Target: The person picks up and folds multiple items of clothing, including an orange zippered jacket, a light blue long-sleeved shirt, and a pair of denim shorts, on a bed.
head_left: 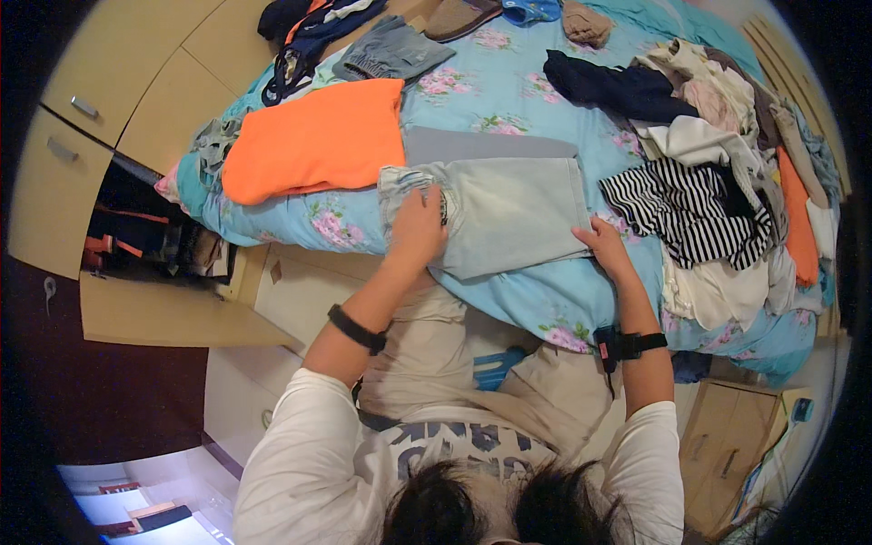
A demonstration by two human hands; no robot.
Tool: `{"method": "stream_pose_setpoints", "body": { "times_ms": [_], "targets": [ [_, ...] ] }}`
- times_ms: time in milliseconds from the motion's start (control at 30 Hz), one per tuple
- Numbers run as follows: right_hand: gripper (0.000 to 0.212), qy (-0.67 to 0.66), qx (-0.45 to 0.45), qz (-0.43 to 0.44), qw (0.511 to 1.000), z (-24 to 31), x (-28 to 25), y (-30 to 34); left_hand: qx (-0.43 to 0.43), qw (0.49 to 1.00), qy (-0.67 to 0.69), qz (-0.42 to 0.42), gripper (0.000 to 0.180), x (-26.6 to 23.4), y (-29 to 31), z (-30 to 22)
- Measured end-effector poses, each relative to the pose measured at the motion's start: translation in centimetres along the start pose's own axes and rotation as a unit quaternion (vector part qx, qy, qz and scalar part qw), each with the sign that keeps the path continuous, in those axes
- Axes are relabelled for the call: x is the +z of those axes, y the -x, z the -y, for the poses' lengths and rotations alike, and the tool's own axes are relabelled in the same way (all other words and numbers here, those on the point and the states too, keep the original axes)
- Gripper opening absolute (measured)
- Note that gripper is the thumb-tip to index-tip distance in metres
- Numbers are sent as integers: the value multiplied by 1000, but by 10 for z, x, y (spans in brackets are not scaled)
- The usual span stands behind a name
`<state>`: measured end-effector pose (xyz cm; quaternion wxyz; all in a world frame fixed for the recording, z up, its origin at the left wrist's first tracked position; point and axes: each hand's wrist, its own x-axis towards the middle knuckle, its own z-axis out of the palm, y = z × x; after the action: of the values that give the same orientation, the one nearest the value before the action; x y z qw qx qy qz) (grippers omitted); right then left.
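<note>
Light-blue denim shorts [513,213], folded in half lengthwise, lie flat across the near edge of the bed, waistband to the left and hems to the right. My left hand [418,227] is closed over the waistband, its fingertips partly hidden in the folds. At the opposite end, my right hand [607,245] pinches the lower corner of the hem between thumb and fingers. Partly under the shorts, a grey garment [495,145] shows along their far side. A bright orange garment [313,141], folded smooth, touches the waistband end.
The bed has a blue floral cover [495,91]. On the right, a heap of clothes includes a black-and-white striped garment [690,213] and a navy garment [618,86]. Grey folded clothing [391,50] lies at the far left. An open drawer [182,313] stands left of the bed.
</note>
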<state>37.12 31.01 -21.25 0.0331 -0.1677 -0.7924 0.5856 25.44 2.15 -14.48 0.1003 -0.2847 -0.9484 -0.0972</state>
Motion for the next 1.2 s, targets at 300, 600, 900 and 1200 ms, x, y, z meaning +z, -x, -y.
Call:
{"method": "stream_pose_setpoints", "body": {
  "times_ms": [300,600,900,1200],
  "targets": [
    [27,-60,12,0,998,2,2,-3,62,989,99,-91,47,-20,14,58],
    [28,-93,3,9,996,-4,1,-8,106,946,250,-178,33,-93,-42,-54],
    [18,-263,30,28,964,-4,9,3,272,946,177,17,65,-25,-17,-73],
    [41,-319,222,68,919,21,-20,-1,-157,842,495,149,51,1,8,-24]
  ]
}}
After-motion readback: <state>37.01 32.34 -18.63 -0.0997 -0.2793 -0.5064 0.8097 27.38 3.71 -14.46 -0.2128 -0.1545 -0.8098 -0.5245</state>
